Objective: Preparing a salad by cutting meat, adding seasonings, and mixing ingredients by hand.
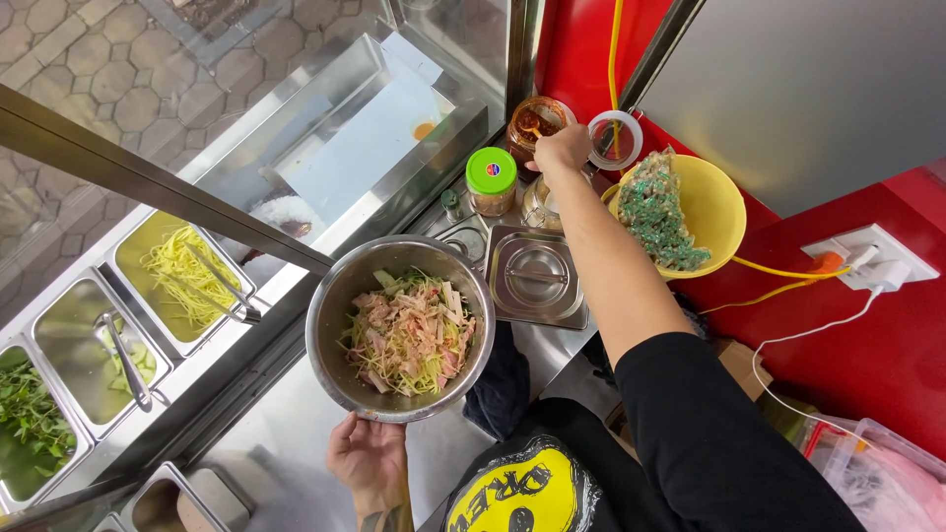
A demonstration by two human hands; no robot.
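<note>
My left hand (367, 455) holds the near rim of a steel mixing bowl (330, 325) from below. The bowl is full of shredded green and yellow strips mixed with pink meat strips (409, 333). My right hand (564, 150) reaches far forward, fingers closed on a spoon handle (540, 131) that dips into an open jar of red-brown chilli paste (530, 116). The jar's clear lid (613, 140) lies just right of that hand.
A green-lidded jar (491, 180) and a lidded steel container (535, 276) stand behind the bowl. A yellow bowl (711, 205) holds green-flecked crackers. Steel trays on the left hold yellow shreds (182, 268), cucumber with tongs (123, 360) and green herbs (32, 414). A white power strip (869, 258) sits on the red wall.
</note>
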